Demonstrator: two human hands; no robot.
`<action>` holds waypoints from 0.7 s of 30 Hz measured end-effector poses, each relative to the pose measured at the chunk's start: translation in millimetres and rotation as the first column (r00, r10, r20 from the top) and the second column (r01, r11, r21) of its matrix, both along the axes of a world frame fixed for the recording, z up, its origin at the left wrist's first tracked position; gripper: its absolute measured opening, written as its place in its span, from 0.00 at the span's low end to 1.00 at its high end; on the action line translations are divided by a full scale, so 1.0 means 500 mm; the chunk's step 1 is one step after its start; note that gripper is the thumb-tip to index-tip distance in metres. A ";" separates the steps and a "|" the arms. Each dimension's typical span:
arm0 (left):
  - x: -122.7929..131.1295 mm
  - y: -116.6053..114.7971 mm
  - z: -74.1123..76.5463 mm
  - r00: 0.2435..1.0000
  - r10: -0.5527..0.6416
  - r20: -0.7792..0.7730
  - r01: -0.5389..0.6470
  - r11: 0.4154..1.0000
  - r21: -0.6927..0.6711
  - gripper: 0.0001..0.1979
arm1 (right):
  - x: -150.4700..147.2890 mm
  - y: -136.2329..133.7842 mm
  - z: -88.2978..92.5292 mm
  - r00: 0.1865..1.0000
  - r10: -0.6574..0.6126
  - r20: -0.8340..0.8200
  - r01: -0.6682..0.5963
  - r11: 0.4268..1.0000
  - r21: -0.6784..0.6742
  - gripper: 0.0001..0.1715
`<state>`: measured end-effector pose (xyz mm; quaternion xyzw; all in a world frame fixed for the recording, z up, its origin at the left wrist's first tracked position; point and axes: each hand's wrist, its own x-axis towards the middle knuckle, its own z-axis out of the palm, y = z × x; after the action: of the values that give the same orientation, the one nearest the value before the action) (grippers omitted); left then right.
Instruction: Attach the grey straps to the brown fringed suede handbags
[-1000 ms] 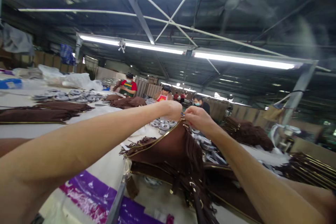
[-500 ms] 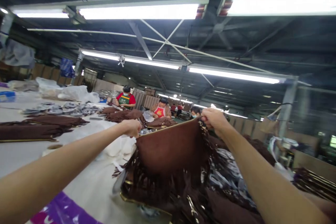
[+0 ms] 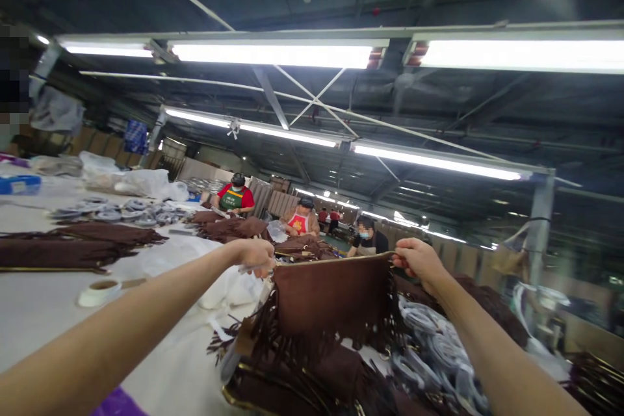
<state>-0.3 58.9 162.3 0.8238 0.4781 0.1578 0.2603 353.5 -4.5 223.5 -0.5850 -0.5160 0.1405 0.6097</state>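
Note:
A brown fringed bag (image 3: 334,296) with a gold zip along its top edge hangs stretched between my two hands. My left hand (image 3: 256,257) is closed on its upper left corner, and a thin pale tool, perhaps small scissors, seems to stick out by those fingers. At the upper right corner my right hand (image 3: 416,259) pinches the zip end. Fringe dangles from the bag's sides and lower edge. Below it lie more brown fringed bags (image 3: 312,377) with gold zips, partly covered by the held one.
Grey coiled straps (image 3: 433,344) lie heaped at right. On the left are a tape roll (image 3: 100,292), stacked brown bags (image 3: 63,247) and more grey coils (image 3: 121,211). White plastic (image 3: 234,286) lies beyond my left forearm. Across the table several co-workers sit, one in a green apron (image 3: 234,198).
The held bag has levelled out and moved slightly right, its right corner lower in view. Its fringe swings less. The camera has tilted up a little. Both hands keep hold.

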 end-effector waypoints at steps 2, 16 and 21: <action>0.002 0.004 -0.008 1.000 -0.019 0.016 0.019 1.000 -0.015 0.03 | 0.006 -0.006 -0.005 1.000 -0.014 -0.002 0.014 1.000 -0.017 0.10; 0.039 -0.050 -0.127 0.994 -0.038 -0.104 0.060 0.973 0.223 0.23 | -0.011 -0.028 -0.013 0.972 0.190 0.140 -0.178 0.979 -0.098 0.08; 0.169 -0.142 -0.202 0.985 -0.154 0.082 0.122 0.943 0.309 0.49 | 0.001 -0.110 -0.018 0.916 0.360 0.178 -0.342 0.932 -0.122 0.15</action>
<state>84.4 -11.9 61.4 0.8760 0.3748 0.2538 0.1662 353.8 -59.3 214.8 -0.5202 -0.6638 0.2118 0.4939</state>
